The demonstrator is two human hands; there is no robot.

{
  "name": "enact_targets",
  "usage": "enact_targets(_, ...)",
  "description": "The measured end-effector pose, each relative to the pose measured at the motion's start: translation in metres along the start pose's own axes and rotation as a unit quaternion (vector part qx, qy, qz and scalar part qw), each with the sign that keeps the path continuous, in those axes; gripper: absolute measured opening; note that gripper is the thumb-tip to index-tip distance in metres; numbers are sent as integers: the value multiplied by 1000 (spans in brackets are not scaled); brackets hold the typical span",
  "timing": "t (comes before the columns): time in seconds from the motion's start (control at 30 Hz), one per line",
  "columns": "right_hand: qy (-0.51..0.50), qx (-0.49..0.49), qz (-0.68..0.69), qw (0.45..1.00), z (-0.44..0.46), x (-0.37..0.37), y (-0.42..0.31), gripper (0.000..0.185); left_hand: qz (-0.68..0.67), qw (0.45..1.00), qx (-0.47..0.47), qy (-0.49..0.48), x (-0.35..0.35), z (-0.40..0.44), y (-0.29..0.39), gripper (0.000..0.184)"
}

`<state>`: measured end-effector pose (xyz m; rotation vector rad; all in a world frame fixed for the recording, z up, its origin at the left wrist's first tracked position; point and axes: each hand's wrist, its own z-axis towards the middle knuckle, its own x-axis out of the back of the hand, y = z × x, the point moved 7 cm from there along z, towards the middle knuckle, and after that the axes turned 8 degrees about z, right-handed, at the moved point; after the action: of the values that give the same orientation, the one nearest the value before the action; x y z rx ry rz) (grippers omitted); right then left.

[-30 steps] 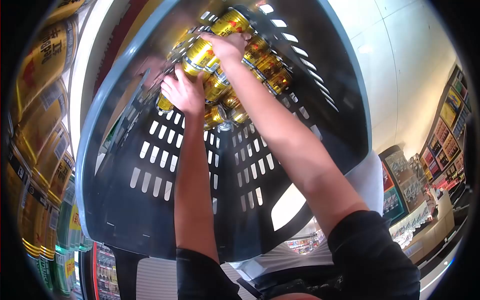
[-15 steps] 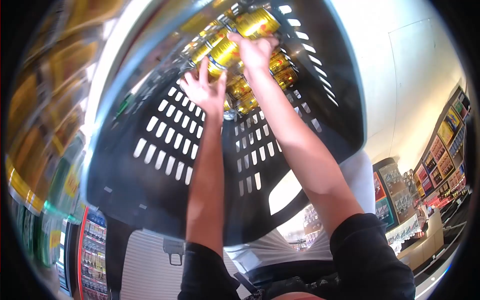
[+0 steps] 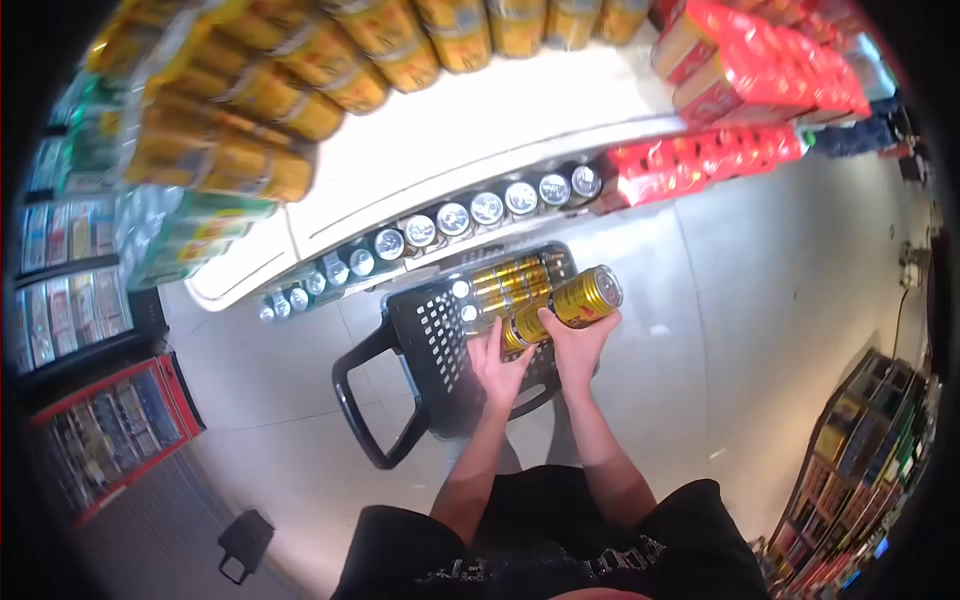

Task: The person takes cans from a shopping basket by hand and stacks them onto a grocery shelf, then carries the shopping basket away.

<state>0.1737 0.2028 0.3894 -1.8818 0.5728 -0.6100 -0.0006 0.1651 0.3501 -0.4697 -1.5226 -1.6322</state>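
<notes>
- Head view: the left hand, just below the middle toward 6 o'clock, has its fingers and thumb bent about the lower end of the held gold cans.
- The right hand, at 4 o'clock from the middle, grips their upper part, its thumb across the near side; some of its fingers are hidden.
- The held gold cans look like two in line, end to end, tilted with a silver end toward 2 o'clock and the other end toward 8 o'clock, above the black basket.
- The basket stands on the pale floor around the middle, with a big looped handle out at 8 o'clock.
- Inside it, more gold cans lie in rows, toward 11 o'clock from the held ones.
- From 9 to 1 o'clock runs a row of silver can tops along the edge of a white shelf.
- On that shelf, upright gold cans curve from 10 to 1 o'clock; shiny red packs sit at 2 o'clock.
- A red-framed cooler is at 8 o'clock, and a stocked rack at 4 o'clock.
</notes>
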Motion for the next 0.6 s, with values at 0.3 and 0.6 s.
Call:
enact_targets(0.3,-184,284,5,941,-71,-86,-331,92,-150,950,-13,272,181,165,138,71)
enact_targets(0.6,-253,459,-55,850,-89,-245,-371,87,-223,918,99,312,202,268,77,63)
